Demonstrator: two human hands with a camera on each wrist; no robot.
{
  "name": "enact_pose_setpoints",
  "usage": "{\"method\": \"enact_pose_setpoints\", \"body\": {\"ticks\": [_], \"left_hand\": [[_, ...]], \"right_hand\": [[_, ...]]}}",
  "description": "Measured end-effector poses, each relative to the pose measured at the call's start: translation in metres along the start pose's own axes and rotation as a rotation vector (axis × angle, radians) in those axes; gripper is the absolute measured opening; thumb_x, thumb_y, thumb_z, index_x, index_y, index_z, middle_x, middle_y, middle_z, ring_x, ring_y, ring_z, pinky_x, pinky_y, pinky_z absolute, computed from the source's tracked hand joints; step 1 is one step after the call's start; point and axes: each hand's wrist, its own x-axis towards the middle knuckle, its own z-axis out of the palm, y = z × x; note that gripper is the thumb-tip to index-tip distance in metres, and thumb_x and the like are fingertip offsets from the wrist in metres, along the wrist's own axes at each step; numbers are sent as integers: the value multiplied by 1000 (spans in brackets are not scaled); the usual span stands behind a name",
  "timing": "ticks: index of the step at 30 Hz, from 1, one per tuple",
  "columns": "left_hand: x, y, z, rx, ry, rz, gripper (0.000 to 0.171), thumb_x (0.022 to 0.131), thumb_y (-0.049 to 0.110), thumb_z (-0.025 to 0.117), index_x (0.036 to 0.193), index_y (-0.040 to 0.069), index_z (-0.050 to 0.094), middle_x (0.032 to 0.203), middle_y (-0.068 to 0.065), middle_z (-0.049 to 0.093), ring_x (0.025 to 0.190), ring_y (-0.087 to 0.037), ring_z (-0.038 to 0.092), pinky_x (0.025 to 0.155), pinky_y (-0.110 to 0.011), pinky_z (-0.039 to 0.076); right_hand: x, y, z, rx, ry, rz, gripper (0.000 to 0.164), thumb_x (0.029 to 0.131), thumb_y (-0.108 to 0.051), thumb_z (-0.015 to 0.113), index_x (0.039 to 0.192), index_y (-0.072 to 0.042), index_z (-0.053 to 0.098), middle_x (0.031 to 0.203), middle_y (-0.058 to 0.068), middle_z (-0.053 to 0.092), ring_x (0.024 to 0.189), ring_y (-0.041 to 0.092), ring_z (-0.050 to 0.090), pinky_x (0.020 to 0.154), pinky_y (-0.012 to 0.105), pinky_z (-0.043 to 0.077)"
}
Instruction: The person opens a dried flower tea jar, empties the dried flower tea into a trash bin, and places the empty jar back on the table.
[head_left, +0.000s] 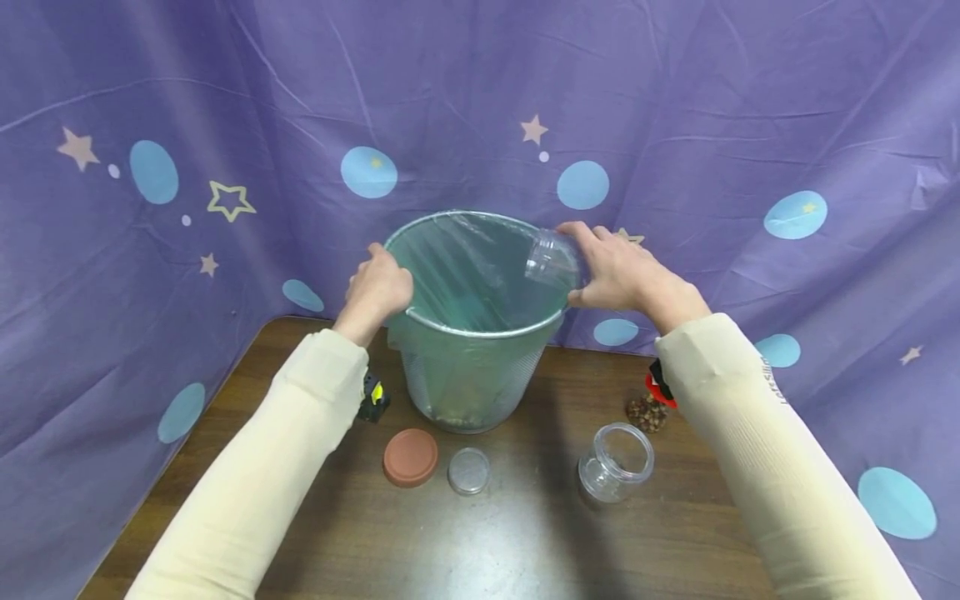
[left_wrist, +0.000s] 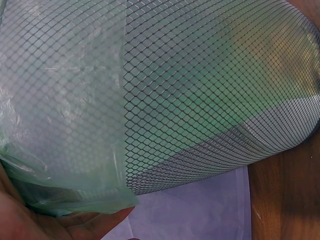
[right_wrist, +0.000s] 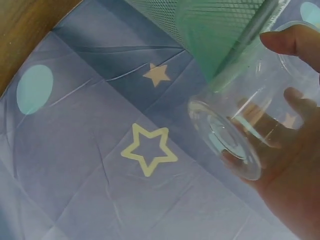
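Note:
A metal mesh wastebasket (head_left: 472,392), lined with a translucent green plastic bag (left_wrist: 65,100), stands at the back of the table. My left hand (head_left: 377,285) grips its rim on the left side, over the folded-down bag. At the right side of the rim my right hand (head_left: 618,265) holds a clear jar (right_wrist: 227,125). The jar is tipped on its side, its mouth end reaching over the bin's opening. Through the jar's clear wall, fingers show curled around it in the right wrist view. What lies at the bottom of the bin is blurred by the bag.
A second clear jar (head_left: 606,473) stands upright, front right of the bin. Behind it lies a small brown heap (head_left: 647,412), beside the right sleeve. A reddish-brown lid (head_left: 410,457) and a silver lid (head_left: 468,471) lie before the bin. A purple patterned curtain (head_left: 480,100) hangs close behind.

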Motion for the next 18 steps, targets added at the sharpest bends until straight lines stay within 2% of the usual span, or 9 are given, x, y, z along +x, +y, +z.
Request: {"method": "enact_pose_setpoints", "body": {"ticks": [3, 6, 8, 12, 18], "left_hand": [[0, 0, 0, 2, 2, -3, 70, 96, 20, 30, 155, -5, 1, 151, -34, 36, 137, -52, 37, 113, -60, 33], [0, 0, 0, 1, -1, -9, 70, 96, 20, 30, 155, -5, 1, 151, -33, 35, 137, -52, 37, 113, -60, 33], [0, 0, 1, -1, -3, -11, 70, 96, 20, 30, 155, -4, 1, 151, -34, 35, 137, -52, 37, 113, -60, 33], [-1, 0, 1, -8, -1, -10, 69, 96, 20, 30, 155, -4, 2, 149, -34, 37, 136, -52, 38, 113, -60, 34], [0, 0, 0, -9, -8, -6, 70, 96, 19, 30, 155, -4, 0, 151, -34, 34, 138, -52, 35, 114, -61, 32]], "right_hand": [[1, 3, 2, 67, 22, 2, 84, 74, -22, 75, 147, -19, 34, 131, 22, 56, 127, 45, 49, 106, 66, 35], [0, 8, 2, 189, 30, 26, 85, 75, -21, 77, 148, -18, 33, 134, 22, 58, 133, 44, 46, 112, 65, 29], [-2, 12, 2, 286, 30, 54, 87, 76, -20, 78, 149, -17, 31, 136, 23, 57, 134, 43, 46, 114, 62, 30], [-7, 19, 2, 425, 24, 114, 92, 78, -22, 79, 151, -12, 23, 137, 25, 54, 131, 40, 50, 110, 57, 39], [-14, 27, 8, 473, 32, 143, 94, 79, -26, 80, 149, -8, 19, 132, 23, 55, 124, 37, 53, 107, 56, 41]]}}
